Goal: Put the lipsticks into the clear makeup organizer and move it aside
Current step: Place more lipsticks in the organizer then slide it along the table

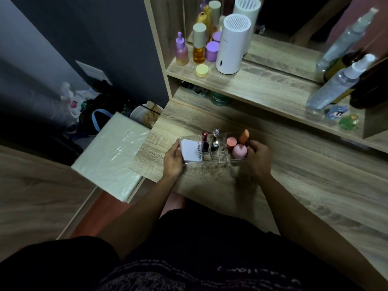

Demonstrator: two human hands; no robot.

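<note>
Both hands clamp the clear organizer (212, 151) w/ left hand (173, 161) at its 9 o'clock end, right hand (258, 157) at 3, so it travels level; two lipsticks (205, 142) stand upright in mid slots, organizer near desk (294, 185) front edge

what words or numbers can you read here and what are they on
"skin", after some blurred characters: on the white compact in the organizer, held by left hand and right hand.
"10": seemingly on the red lipstick cap, small.
Green jar under the shelf: white lettering, too blurred to read.
White canister: faint mark, too small.
Shirt print: unreadable.
</note>
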